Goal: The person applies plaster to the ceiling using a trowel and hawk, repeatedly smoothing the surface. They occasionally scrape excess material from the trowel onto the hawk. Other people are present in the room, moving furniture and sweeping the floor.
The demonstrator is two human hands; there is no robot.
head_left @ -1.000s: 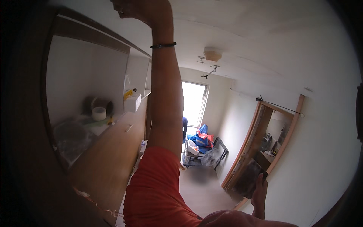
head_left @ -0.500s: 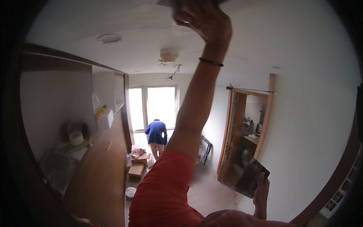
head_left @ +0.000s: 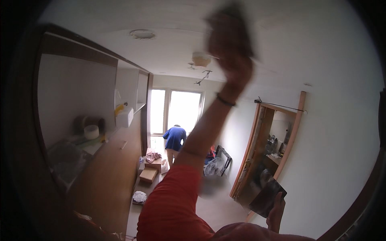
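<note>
My left arm, in a red sleeve with a dark band at the wrist, reaches up toward the white ceiling. My left hand is smeared by motion and closed around a dark flat blade-like tool, whose exact kind the blur hides. Low on the right, my right hand grips a dark, shiny rectangular plate by its right edge, thumb on the near face. The plate is tilted and stands in front of the doorway. Whether the blade touches the ceiling I cannot tell.
A wooden cabinet lines the left side. Ahead, a person in blue bends near the bright window, beside cardboard boxes. Loose wires and a round fixture hang from the ceiling. A wood-framed doorway is at right.
My left hand and its tool have come down from the upper edge of the view. The room has shifted to the right in the picture. My right hand still holds the plate in place.
</note>
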